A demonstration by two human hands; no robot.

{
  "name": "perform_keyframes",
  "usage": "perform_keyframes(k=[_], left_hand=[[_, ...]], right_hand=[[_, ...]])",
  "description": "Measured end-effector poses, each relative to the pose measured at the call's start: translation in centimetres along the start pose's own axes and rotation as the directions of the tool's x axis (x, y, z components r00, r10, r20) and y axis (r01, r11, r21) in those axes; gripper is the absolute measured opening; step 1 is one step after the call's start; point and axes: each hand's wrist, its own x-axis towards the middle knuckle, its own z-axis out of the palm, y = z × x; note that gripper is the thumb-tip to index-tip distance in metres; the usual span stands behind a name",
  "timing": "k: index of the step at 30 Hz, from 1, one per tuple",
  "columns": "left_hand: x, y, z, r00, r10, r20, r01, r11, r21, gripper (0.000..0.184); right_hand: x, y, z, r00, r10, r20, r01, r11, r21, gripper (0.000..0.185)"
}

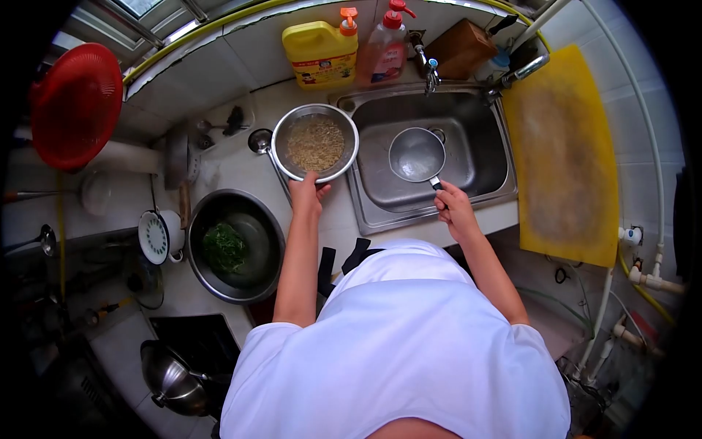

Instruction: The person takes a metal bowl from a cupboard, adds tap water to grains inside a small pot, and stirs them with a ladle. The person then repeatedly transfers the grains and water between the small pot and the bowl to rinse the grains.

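Note:
My left hand [308, 192] grips the near rim of a metal bowl [351, 156] beside the sink. Inside the bowl are tan grains [314, 143], which look like they lie in water; their exact kind is hard to tell. My right hand [456, 208] is closed around the dark handle of a round strainer [417, 155]. The strainer hangs over the steel sink [373, 189], and no food shows in it. A ladle [260, 142] lies just left of the bowl, its handle running down toward my left forearm.
A large metal basin [260, 245] with green leaves [225, 247] stands left of my left arm. Behind the sink are a faucet [432, 73], a yellow jug [319, 55] and a red-pump bottle [389, 50]. A yellow board [563, 157] stands to the right.

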Motion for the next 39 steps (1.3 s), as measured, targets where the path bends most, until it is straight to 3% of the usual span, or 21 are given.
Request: perform_keyframes(k=[2,5,8,12,18,20,23,39], left_hand=[[-1.2,0.0,0.0,1.000,-0.004,0.021,0.004,1.000,0.008,0.028],[-3.1,0.4,0.4,0.982,-0.062,0.177,0.074,0.995,-0.061,0.029],[-5.9,0.9,0.7,0.979,-0.036,0.201,0.039,0.999,-0.012,0.039],[-7.6,1.0,1.5,0.943,-0.019,0.332,0.016,1.000,0.010,0.039],[-8.5,1.2,2.7,0.932,0.001,0.362,-0.026,0.998,0.063,0.038],[-9.3,1.8,3.2,0.939,0.042,0.340,-0.045,0.999,0.003,0.041],[-7.3,1.1,3.7,0.926,0.081,0.369,-0.095,0.995,0.022,0.039],[-11.7,4.2,3.5,0.932,0.095,0.350,-0.133,0.987,0.087,0.037]], right_hand=[[0.0,0.0,-0.1,1.000,-0.009,0.003,0.009,1.000,0.000,0.037],[0.4,0.3,0.0,1.000,-0.010,0.007,0.010,1.000,-0.022,0.035],[0.6,0.6,0.1,0.999,0.017,0.035,-0.017,1.000,-0.005,0.039],[0.5,1.0,0.3,0.995,0.035,0.093,-0.036,0.999,0.003,0.036],[0.1,1.3,0.9,0.995,0.054,0.079,-0.054,0.999,-0.004,0.036],[0.1,1.4,0.9,0.995,0.064,0.070,-0.063,0.998,-0.015,0.036],[0.2,1.3,1.1,0.989,0.054,0.139,-0.055,0.998,0.007,0.035],[-0.2,0.6,2.8,0.983,0.034,0.180,-0.031,0.999,-0.021,0.036]])
